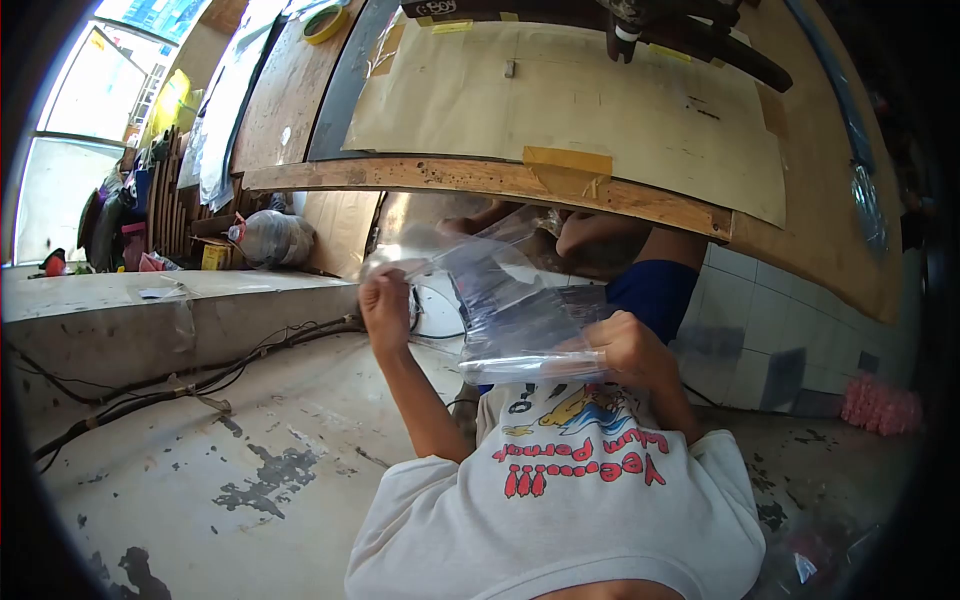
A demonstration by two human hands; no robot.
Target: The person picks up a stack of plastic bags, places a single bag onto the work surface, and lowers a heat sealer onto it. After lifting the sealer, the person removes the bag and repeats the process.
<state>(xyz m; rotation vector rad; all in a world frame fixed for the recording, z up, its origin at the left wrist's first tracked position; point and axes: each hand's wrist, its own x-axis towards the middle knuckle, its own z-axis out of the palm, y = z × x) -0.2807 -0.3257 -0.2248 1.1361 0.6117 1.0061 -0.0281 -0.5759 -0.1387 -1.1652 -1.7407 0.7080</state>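
Observation:
A clear, glossy plastic sheet [515,310] is stretched between my two hands, above my lap and in front of my white printed shirt. My left hand [385,303] pinches its upper left part, with the fingers closed. At the lower right, my right hand [630,348] is closed around the sheet's near edge, which looks folded or bunched into a bright band. The far end of the plastic reaches up toward the underside of the table edge. My bare legs and blue shorts [655,290] show partly behind it.
Ahead is a wooden-edged table [450,178] covered with pale paper, with a dark tool [690,35] over its far side. A yellow tape roll [325,24] lies far left. Cables [200,385] run along the left wall. A pink bundle [882,405] sits at right.

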